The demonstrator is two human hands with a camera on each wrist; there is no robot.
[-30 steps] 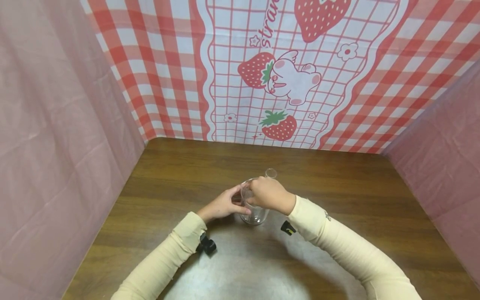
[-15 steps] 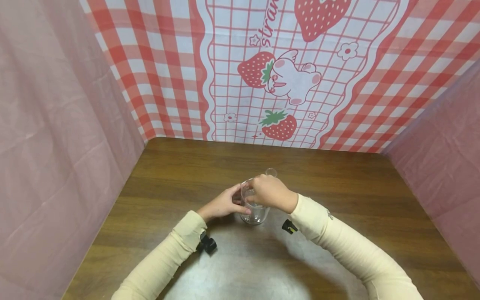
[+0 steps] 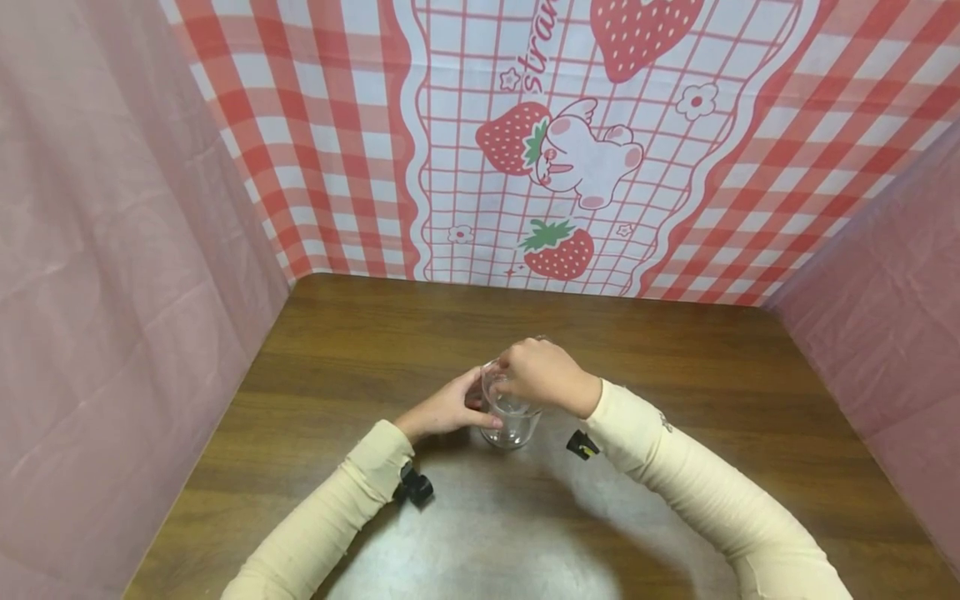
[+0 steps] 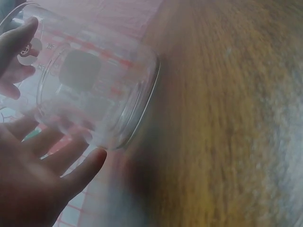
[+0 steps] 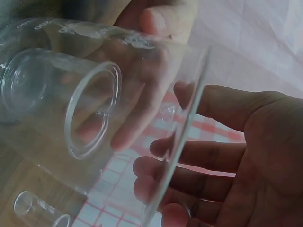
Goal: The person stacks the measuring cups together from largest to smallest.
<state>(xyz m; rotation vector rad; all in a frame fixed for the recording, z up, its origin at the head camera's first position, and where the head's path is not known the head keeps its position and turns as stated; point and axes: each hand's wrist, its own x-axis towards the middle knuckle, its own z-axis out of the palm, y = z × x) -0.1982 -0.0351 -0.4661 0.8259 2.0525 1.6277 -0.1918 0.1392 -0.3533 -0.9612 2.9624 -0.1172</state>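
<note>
A large clear glass beaker (image 3: 513, 429) stands upright on the table. My left hand (image 3: 446, 408) grips its left side, thumb in front and fingers round the back. Inside it is a smaller glass beaker (image 5: 57, 71), best seen in the right wrist view. My right hand (image 3: 547, 375) hangs over the large beaker's mouth. Its loosely curled fingers (image 5: 203, 182) dip at the rim, with nothing visible between them. The smaller beaker's rim appears apart from those fingertips. Left fingers (image 4: 85, 175) also show against the glass in the left wrist view.
A tiny glass beaker (image 5: 40, 213) stands on the wooden table (image 3: 360, 333) beyond the large one, mostly hidden by my right hand in the head view. Checked cloth (image 3: 337, 167) hangs behind, and a pink curtain (image 3: 135, 250) hangs on the left.
My right hand has shifted slightly right and away, now covering most of the tiny beaker behind. My left hand and the large beaker have stayed in place.
</note>
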